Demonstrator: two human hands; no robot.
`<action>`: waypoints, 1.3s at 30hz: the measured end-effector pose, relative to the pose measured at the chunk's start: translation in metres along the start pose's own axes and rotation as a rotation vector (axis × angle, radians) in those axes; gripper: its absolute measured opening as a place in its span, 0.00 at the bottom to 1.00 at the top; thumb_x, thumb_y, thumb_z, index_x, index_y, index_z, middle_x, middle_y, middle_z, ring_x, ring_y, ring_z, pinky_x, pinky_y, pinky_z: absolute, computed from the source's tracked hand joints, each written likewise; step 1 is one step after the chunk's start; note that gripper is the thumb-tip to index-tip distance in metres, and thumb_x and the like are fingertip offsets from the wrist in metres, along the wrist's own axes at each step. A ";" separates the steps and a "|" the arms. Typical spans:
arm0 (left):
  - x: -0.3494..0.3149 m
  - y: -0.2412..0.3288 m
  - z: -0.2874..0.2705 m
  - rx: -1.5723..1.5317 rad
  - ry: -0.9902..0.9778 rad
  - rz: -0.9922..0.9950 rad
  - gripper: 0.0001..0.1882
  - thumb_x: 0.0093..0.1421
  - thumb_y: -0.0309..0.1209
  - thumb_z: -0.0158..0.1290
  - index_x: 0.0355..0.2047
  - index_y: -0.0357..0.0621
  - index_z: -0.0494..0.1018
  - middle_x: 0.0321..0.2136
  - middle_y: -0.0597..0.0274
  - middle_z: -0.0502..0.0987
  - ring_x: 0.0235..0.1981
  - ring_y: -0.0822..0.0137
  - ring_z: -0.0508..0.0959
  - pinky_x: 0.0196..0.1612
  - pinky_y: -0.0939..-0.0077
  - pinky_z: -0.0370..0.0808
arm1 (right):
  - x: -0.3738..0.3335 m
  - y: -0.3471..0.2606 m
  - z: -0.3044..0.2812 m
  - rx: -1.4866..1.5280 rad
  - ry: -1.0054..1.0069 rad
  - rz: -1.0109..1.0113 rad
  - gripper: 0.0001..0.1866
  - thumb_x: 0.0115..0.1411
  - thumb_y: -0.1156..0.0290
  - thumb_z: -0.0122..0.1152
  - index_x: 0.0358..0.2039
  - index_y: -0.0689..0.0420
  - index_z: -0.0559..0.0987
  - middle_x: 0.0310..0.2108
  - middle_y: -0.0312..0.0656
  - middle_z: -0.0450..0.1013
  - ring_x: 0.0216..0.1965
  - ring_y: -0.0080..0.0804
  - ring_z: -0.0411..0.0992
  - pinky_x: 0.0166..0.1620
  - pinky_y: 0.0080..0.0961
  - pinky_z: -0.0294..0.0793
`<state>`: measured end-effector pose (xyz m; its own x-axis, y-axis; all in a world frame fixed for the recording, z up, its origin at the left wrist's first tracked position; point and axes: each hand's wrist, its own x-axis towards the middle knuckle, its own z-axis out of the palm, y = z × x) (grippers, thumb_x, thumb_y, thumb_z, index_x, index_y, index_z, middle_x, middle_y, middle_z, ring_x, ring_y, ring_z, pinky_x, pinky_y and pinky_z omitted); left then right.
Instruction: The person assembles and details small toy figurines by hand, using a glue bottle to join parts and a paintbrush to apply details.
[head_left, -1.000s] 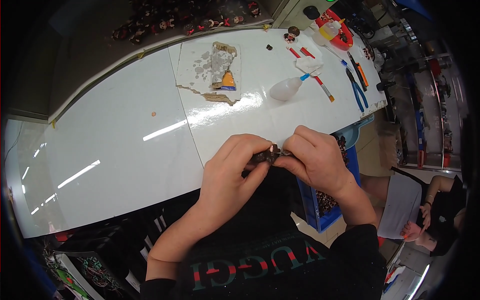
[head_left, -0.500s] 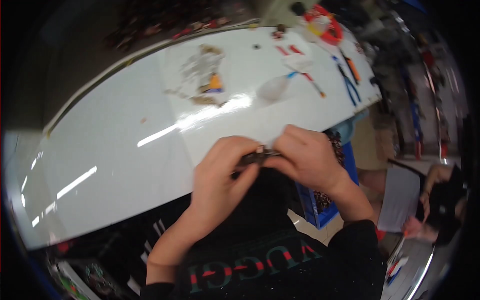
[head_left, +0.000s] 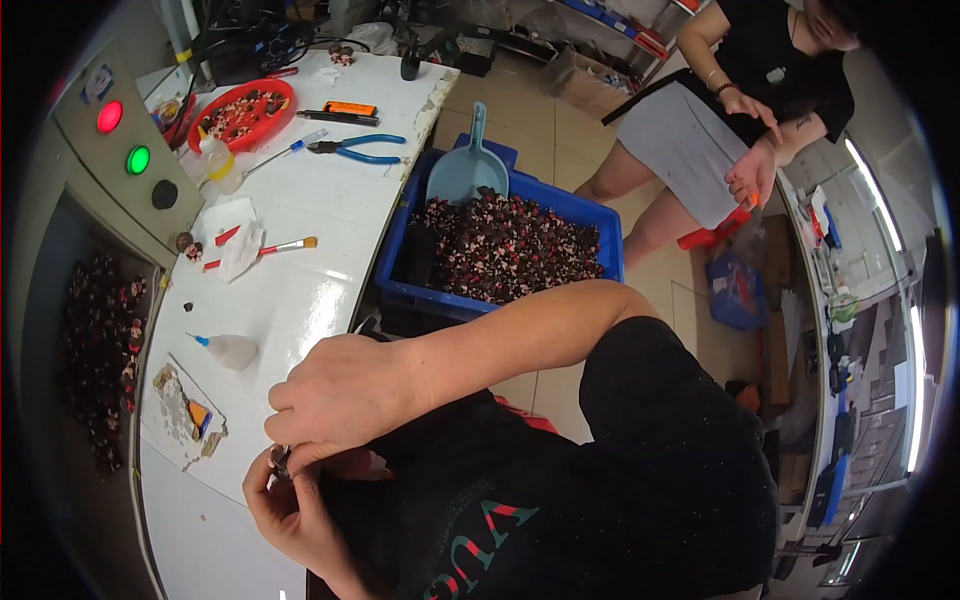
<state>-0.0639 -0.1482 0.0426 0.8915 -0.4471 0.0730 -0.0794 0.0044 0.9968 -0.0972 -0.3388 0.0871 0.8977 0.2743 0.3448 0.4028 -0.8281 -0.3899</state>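
Figurine point(head_left: 279, 460), one, small and dark brown, is sitting between the fingertips of two hands: the left hand point(head_left: 296, 520) is pinching it, and the right hand point(head_left: 342, 388) is gripping it too, partly hiding it. Beyond them, one white worktable point(head_left: 340, 210) is bearing two squeeze bottles point(head_left: 233, 352), one red-handled brush point(head_left: 288, 246), one pair of blue-handled pliers point(head_left: 365, 150) and one round red tray point(head_left: 287, 97). Alongside, one blue crate point(head_left: 432, 300) is holding uncountable small dark-and-pink parts point(head_left: 520, 250) and one pale-blue dustpan point(head_left: 465, 172). One co-worker point(head_left: 675, 150) is holding two hands close together.
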 end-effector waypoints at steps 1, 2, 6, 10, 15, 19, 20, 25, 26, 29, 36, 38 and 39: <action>-0.002 0.002 0.004 0.003 0.020 -0.018 0.12 0.61 0.18 0.51 0.45 0.31 0.66 0.38 0.51 0.76 0.39 0.67 0.78 0.45 0.76 0.77 | -0.002 0.001 0.000 -0.003 -0.008 0.009 0.19 0.58 0.49 0.55 0.24 0.53 0.74 0.20 0.38 0.67 0.21 0.39 0.72 0.20 0.33 0.69; -0.003 0.004 0.007 0.009 0.008 -0.012 0.12 0.61 0.18 0.51 0.45 0.31 0.66 0.38 0.51 0.76 0.39 0.67 0.78 0.45 0.76 0.77 | -0.004 0.001 0.000 -0.006 0.005 0.015 0.19 0.58 0.49 0.55 0.24 0.53 0.74 0.20 0.38 0.67 0.21 0.39 0.72 0.20 0.33 0.69; -0.013 0.011 0.028 -0.003 0.097 -0.020 0.11 0.61 0.18 0.52 0.44 0.33 0.68 0.33 0.56 0.76 0.33 0.72 0.76 0.38 0.83 0.74 | -0.016 0.001 -0.007 0.011 -0.018 0.004 0.21 0.57 0.48 0.55 0.25 0.54 0.75 0.21 0.40 0.69 0.23 0.40 0.73 0.21 0.33 0.71; -0.050 0.022 0.083 -0.034 0.133 -0.049 0.11 0.62 0.19 0.51 0.44 0.33 0.67 0.33 0.53 0.75 0.35 0.68 0.77 0.42 0.80 0.76 | -0.071 0.007 -0.034 0.061 -0.084 0.005 0.21 0.58 0.47 0.55 0.26 0.55 0.76 0.22 0.40 0.71 0.24 0.40 0.74 0.22 0.34 0.72; -0.063 0.023 0.114 0.031 0.108 -0.064 0.13 0.63 0.21 0.49 0.48 0.33 0.65 0.39 0.52 0.74 0.37 0.67 0.77 0.43 0.77 0.77 | -0.106 0.015 -0.049 0.063 -0.042 0.012 0.22 0.58 0.47 0.54 0.27 0.55 0.76 0.23 0.41 0.72 0.25 0.40 0.75 0.24 0.33 0.73; -0.071 0.021 0.131 0.056 0.124 -0.081 0.13 0.64 0.21 0.49 0.48 0.33 0.65 0.39 0.53 0.75 0.37 0.68 0.77 0.42 0.80 0.76 | -0.121 0.018 -0.056 0.061 -0.105 0.026 0.22 0.58 0.47 0.54 0.27 0.56 0.76 0.23 0.41 0.72 0.25 0.40 0.75 0.24 0.33 0.73; -0.073 0.020 0.135 0.065 0.123 -0.084 0.13 0.64 0.21 0.49 0.48 0.33 0.65 0.39 0.53 0.75 0.37 0.68 0.77 0.42 0.80 0.76 | -0.126 0.020 -0.054 0.069 -0.100 0.028 0.22 0.58 0.47 0.54 0.27 0.56 0.76 0.23 0.41 0.72 0.25 0.40 0.75 0.24 0.33 0.73; -0.082 0.015 0.147 0.026 0.134 -0.061 0.10 0.63 0.19 0.50 0.45 0.32 0.67 0.34 0.52 0.75 0.36 0.67 0.77 0.43 0.79 0.77 | -0.142 0.025 -0.051 0.112 -0.059 0.035 0.23 0.58 0.47 0.53 0.27 0.55 0.79 0.22 0.43 0.75 0.27 0.45 0.76 0.27 0.38 0.74; -0.081 0.017 0.150 0.024 0.133 -0.056 0.10 0.63 0.19 0.50 0.45 0.32 0.67 0.34 0.52 0.75 0.36 0.67 0.77 0.43 0.79 0.77 | -0.143 0.025 -0.054 0.107 -0.057 0.034 0.23 0.58 0.47 0.53 0.27 0.55 0.79 0.22 0.43 0.75 0.27 0.45 0.76 0.27 0.38 0.74; -0.081 0.021 0.151 0.049 0.138 -0.063 0.11 0.62 0.19 0.50 0.45 0.32 0.67 0.35 0.52 0.75 0.36 0.67 0.77 0.42 0.79 0.77 | -0.144 0.024 -0.058 0.054 -0.075 0.020 0.22 0.58 0.47 0.54 0.28 0.56 0.77 0.24 0.41 0.73 0.26 0.40 0.76 0.24 0.34 0.74; -0.078 0.018 0.132 0.022 0.179 -0.052 0.12 0.59 0.18 0.54 0.43 0.34 0.69 0.36 0.55 0.76 0.36 0.69 0.77 0.41 0.79 0.77 | -0.129 0.020 -0.039 -0.013 0.059 -0.045 0.18 0.57 0.50 0.55 0.25 0.54 0.75 0.23 0.40 0.71 0.25 0.39 0.75 0.24 0.32 0.74; -0.072 0.005 0.114 0.123 0.083 -0.031 0.12 0.57 0.18 0.55 0.42 0.34 0.70 0.36 0.59 0.75 0.35 0.71 0.77 0.38 0.81 0.77 | -0.130 0.019 -0.037 0.012 0.083 -0.023 0.18 0.57 0.51 0.56 0.24 0.53 0.74 0.22 0.38 0.69 0.24 0.37 0.75 0.24 0.31 0.74; -0.070 0.005 0.107 0.105 0.052 -0.029 0.12 0.57 0.17 0.56 0.41 0.34 0.71 0.36 0.60 0.75 0.34 0.72 0.77 0.37 0.81 0.76 | -0.127 0.020 -0.034 0.006 0.026 -0.021 0.16 0.56 0.52 0.59 0.23 0.52 0.73 0.21 0.37 0.68 0.24 0.36 0.74 0.24 0.31 0.73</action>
<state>-0.1740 -0.2127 0.0388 0.9158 -0.3988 0.0486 -0.0974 -0.1030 0.9899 -0.2093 -0.4074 0.0644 0.8843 0.2784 0.3748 0.4224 -0.8192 -0.3879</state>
